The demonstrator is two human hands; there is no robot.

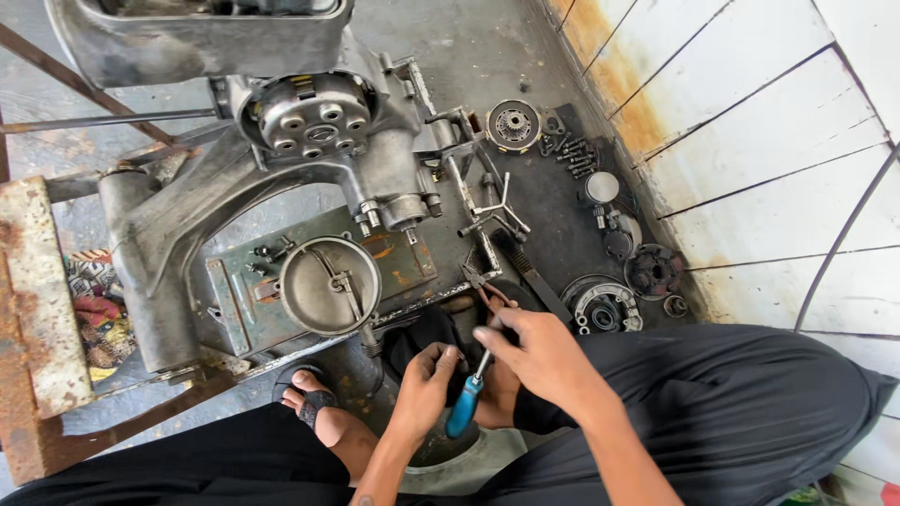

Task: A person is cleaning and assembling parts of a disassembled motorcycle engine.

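Head cam looking straight down at someone sitting low on a workshop floor, knees in black trousers either side of the frame. Left hand (427, 375) is curled tight around something small and dark down between the knees; can't make out what that part actually is. Right hand (539, 351) is wrapped around a screwdriver with a blue handle (464, 405), shaft pointing up toward the fingers, handle hanging just beside the left hand. A pair of orange-handled pliers (489, 292) lies just beyond the right hand's knuckles. Up front sits a big grey engine casing (187, 215) on a rusty stand, with a round clutch assembly (314, 112) showing at the top and a shallow round metal cover (328, 286) resting lower down. Off to the right on a dark mat there's a loose spread of bits: a geared disc (513, 124), a pile of bolts (574, 155), and a brake shoe plate (602, 305). One sandalled foot (314, 408) is planted by the stand.
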